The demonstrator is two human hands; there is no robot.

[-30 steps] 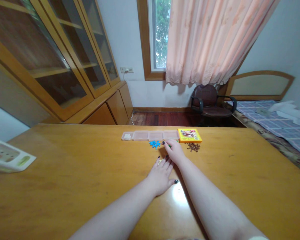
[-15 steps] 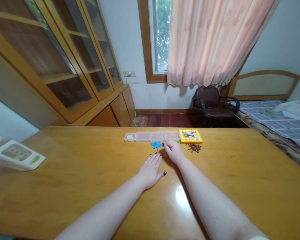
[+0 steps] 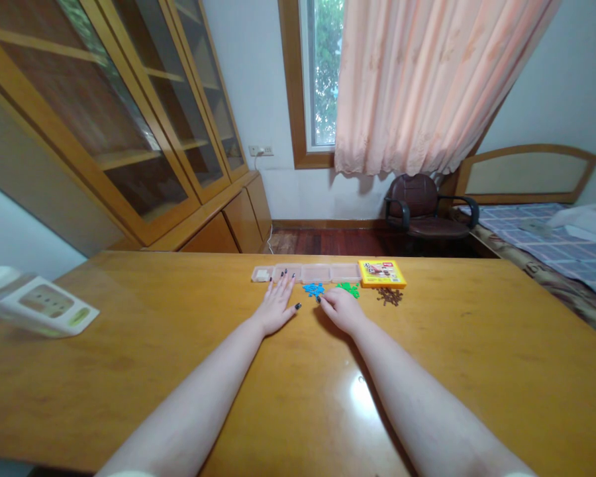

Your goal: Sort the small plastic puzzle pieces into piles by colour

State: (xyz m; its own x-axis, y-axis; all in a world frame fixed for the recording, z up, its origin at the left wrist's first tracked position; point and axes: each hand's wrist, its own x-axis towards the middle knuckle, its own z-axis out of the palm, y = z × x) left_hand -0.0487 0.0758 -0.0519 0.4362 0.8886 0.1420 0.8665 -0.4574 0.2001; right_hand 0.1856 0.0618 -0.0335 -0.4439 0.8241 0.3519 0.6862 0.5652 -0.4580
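Note:
My left hand rests with fingers spread on the table, its fingertips by the near edge of the clear plastic trays. My right hand has its fingers curled together just in front of a pile of small green pieces; what is between its fingertips, if anything, is too small to make out. Between the two hands, slightly farther off, sits a pile of small blue pieces. A brown pile lies to the right, below a yellow box at the end of the tray row.
A white and clear container stands at the table's left side. The wooden table reaches to a far edge just behind the trays. Beyond it are a cabinet, an office chair and a bed.
My left hand has moved left and away from me, toward the trays. My right hand has come slightly nearer, uncovering the green pile. The view has shifted slightly.

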